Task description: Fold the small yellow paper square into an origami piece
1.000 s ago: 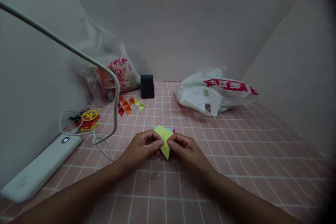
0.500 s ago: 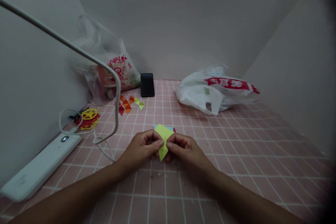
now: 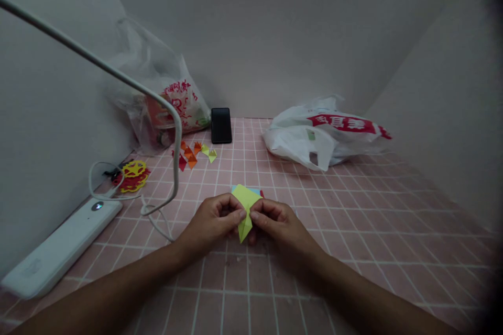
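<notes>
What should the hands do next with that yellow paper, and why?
Probably press the fold flat. The left hand and right hand pinch the yellow-green paper from both sides, fingertips meeting at its middle, and its lower tip points down, slightly skewed. Running a fingertip down the crease towards that tip would likely sharpen it.

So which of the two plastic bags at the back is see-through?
The plastic bag in the left corner, behind the lamp arm; its contents show through. The right bag is opaque white with a red band.
</notes>
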`<action>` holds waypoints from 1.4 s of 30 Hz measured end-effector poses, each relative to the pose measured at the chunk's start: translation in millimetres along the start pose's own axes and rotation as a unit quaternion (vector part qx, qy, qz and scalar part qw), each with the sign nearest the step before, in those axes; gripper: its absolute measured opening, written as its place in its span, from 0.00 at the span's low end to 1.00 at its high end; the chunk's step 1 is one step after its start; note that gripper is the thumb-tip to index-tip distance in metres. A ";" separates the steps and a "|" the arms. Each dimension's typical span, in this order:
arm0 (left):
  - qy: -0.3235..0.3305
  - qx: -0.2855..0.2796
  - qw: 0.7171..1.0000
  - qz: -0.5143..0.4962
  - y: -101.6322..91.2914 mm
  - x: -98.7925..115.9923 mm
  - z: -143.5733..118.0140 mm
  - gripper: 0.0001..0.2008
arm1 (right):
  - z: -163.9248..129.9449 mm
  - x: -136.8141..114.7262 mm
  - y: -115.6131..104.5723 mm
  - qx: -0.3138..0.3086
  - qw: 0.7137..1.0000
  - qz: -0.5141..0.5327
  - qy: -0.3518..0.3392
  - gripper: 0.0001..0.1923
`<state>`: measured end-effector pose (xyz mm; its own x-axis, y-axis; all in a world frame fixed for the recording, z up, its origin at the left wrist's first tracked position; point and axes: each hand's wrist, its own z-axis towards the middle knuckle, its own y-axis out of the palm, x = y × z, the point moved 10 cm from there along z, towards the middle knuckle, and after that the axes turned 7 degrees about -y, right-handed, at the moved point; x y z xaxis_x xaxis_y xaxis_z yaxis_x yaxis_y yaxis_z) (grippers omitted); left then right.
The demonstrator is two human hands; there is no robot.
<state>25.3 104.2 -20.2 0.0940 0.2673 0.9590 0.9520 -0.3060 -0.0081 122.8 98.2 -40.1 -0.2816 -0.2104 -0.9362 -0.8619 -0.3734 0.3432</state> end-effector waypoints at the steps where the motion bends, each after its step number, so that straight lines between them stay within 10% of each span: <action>1: -0.001 0.001 1.000 0.001 -0.1 -0.2 -0.2 0.10 | 0.0 -0.2 -0.1 0.001 1.000 -0.004 0.003 0.14; 42: -0.017 -0.004 1.000 -0.008 0.9 -5.8 -1.5 0.10 | -1.4 -2.4 2.2 -0.001 0.998 -0.063 -0.004 0.14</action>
<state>25.2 101.0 -25.3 0.0887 0.3039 0.9486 0.9510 -0.3089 0.0101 122.2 96.6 -37.0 -0.1742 -0.1538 -0.9726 -0.8899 -0.3984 0.2224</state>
